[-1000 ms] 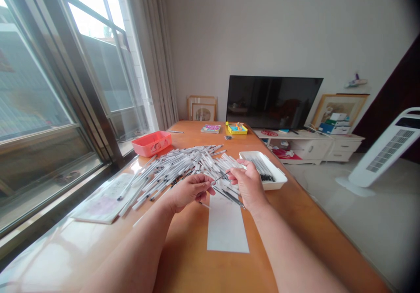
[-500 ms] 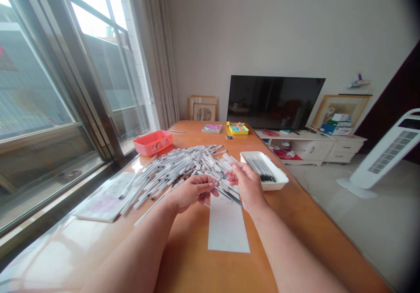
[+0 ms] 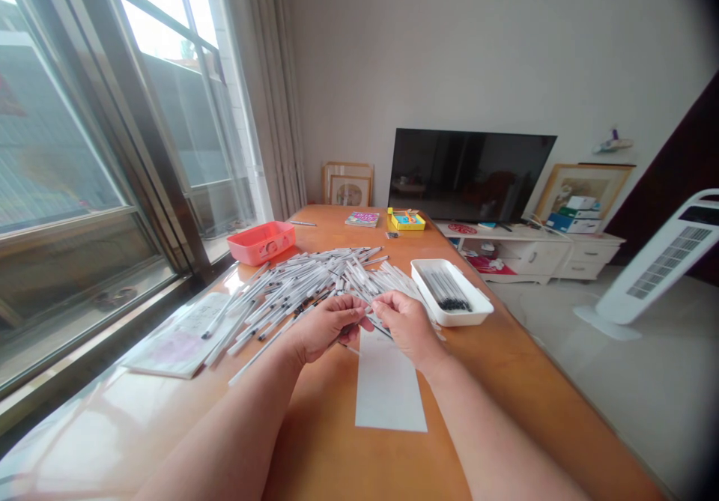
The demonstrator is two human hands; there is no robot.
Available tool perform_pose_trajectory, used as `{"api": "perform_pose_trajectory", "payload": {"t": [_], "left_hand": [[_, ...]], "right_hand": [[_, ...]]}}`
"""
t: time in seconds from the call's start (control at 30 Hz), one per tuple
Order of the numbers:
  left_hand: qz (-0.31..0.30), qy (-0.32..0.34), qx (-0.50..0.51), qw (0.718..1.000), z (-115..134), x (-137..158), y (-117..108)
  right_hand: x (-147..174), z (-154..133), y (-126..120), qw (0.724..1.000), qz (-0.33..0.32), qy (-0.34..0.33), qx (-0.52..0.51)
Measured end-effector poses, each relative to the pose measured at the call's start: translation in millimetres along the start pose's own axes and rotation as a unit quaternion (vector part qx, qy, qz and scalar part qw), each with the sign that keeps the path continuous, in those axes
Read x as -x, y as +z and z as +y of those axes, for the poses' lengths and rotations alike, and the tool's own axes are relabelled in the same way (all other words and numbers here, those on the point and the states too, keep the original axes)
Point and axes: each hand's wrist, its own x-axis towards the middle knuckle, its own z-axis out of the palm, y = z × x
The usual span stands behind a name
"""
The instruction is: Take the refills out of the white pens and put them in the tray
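My left hand is closed in a pinch above the paper strip, with thin dark pen refills sticking out beneath the fingers. Against its fingertips, my right hand pinches the end of a refill; the fingers hide most of it. Just beyond both hands spreads a big heap of clear pen barrels, some with black ends. A white paper strip lies flat below the hands. Right of the heap stands a white plastic box holding a row of clear pens with black ends.
A red plastic basket sits beyond the heap at left. Under some barrels lies a booklet. Farther along the wooden table are a pink book and a yellow box. A window runs along the left side.
My right hand has moved left and slightly down, bringing its fingertips against those of my left hand. The thin dark refill that showed between them is now mostly hidden. My left hand stays put.
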Motion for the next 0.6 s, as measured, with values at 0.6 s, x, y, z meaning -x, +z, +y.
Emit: {"api": "perform_pose_trajectory", "payload": {"t": [0.6], "left_hand": [[0.035,0.020,0.022,0.999,2,-2,-4]], "right_hand": [[-14,23,-21,0.990,0.073,0.046,0.107]]}}
